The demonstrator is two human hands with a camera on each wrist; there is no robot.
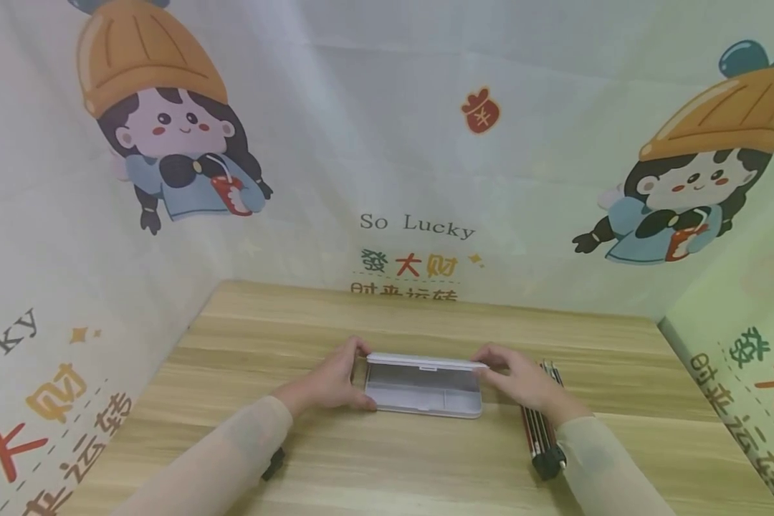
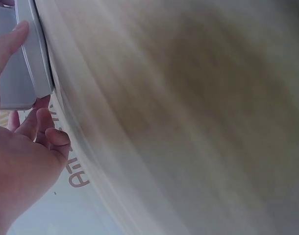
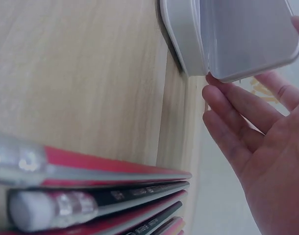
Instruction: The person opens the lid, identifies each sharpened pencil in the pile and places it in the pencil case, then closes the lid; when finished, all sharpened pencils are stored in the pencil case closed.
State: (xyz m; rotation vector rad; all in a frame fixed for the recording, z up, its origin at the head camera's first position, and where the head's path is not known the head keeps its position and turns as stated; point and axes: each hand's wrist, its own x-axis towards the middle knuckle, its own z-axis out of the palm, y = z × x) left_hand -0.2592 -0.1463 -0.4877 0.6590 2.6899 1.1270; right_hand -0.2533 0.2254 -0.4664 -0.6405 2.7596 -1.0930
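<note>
A white pencil case (image 1: 400, 398) stands in the middle of the table, its hinged lid (image 1: 419, 360) tilted partway up. Inside, a divider sets off a small compartment at the right; no contents show. My left hand (image 1: 332, 376) grips the case's left end, thumb on the base's front corner and fingers behind. At the other end, my right hand (image 1: 519, 376) pinches the lid's right edge between thumb and fingers. The right wrist view shows that hand (image 3: 282, 152) with fingers behind the raised lid (image 3: 252, 39) and the base (image 3: 183, 34) resting on the table.
Several red and black pencils (image 3: 115, 169) lie side by side to the right of the case, partly under my right forearm. A wooden table (image 1: 387, 466) carries everything. Printed cloth (image 1: 309, 143) hangs behind the table and along both sides.
</note>
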